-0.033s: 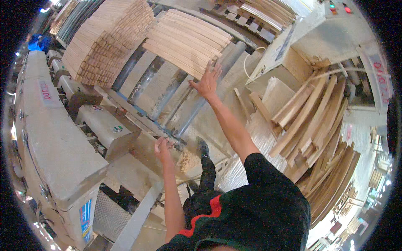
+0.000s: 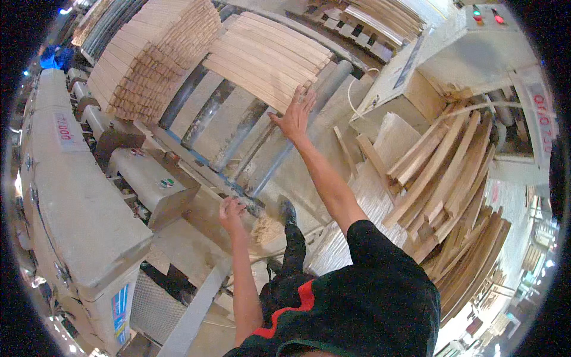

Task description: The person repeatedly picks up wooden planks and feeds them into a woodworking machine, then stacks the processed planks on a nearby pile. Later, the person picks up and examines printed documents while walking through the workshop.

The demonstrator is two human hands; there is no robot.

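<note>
All the fingers of the bare right hand (image 2: 293, 117) are spread, palm down, with the thumb out to the left; it has hold of nothing. Its fingertips come over the near edge of a flat layer of pale, straight, narrow wooden slats (image 2: 270, 52), though whether they press on the wood or float just above it I cannot tell.

Nearer the body and to the left of that hand, the bare left hand (image 2: 231, 213) is half curled and seems to grip nothing, beside the end of the roller frame.

The slats lie side by side, just beyond the right hand, across dark, scuffed metal rollers (image 2: 208, 113). They look stiff, dry and fairly light one by one, weightier as a batch, and likely to slide apart or splinter at the corners. The ends look the best hold, one hand at each, squeezing the row together.

Farther left of the right hand rises a tall, neat stack of similar pale slats (image 2: 157, 62). Left of the left hand sits a grey metal box with coloured buttons (image 2: 151, 178), then a long, dusty grey machine housing (image 2: 83, 196). Well right of the right hand is a loose heap of long brown wood strips (image 2: 443, 163); beyond it, a grey control cabinet (image 2: 470, 50).
</note>
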